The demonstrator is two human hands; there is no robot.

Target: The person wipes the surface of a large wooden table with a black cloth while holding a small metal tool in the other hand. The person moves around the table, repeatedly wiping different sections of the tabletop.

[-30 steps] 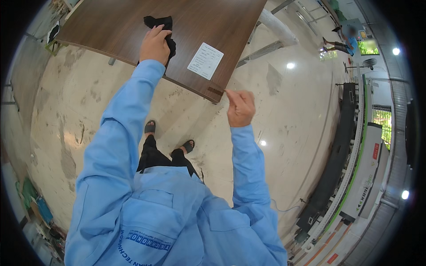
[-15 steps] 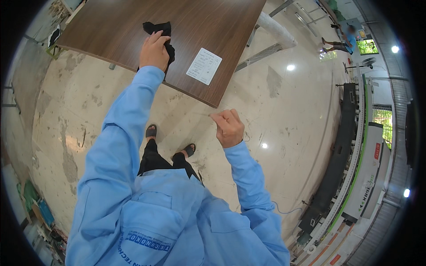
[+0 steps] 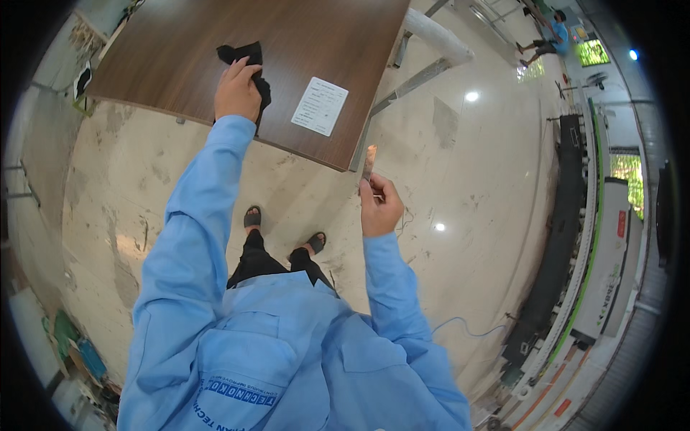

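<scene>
My left hand (image 3: pixel 238 93) rests on the brown wooden tabletop (image 3: pixel 172 50) near its front edge, fingers closed over a black cloth (image 3: pixel 249 52). The cloth is bunched; part of it hangs by the edge below my palm. Just off the table's near right corner, my right hand (image 3: pixel 381 205) pinches a thin, flat, shiny strip (image 3: pixel 369 162) between thumb and fingers. The strip points upward and catches a coppery light; whether it is a blade, I cannot tell. Between the two hands, a white printed label sheet (image 3: pixel 320 106) lies flat on the tabletop.
A metal table leg frame and a wrapped white roll (image 3: pixel 438 36) stand beyond the table's right side. A long grey-and-black machine (image 3: pixel 604 258) runs along the right. Another person (image 3: pixel 553 36) sits far off at upper right. A blue cable (image 3: pixel 467 327) trails over the floor.
My right hand has turned upward, so the shiny strip in it now shows clearly. My left hand keeps its hold on the black cloth. The whole view has shifted slightly.
</scene>
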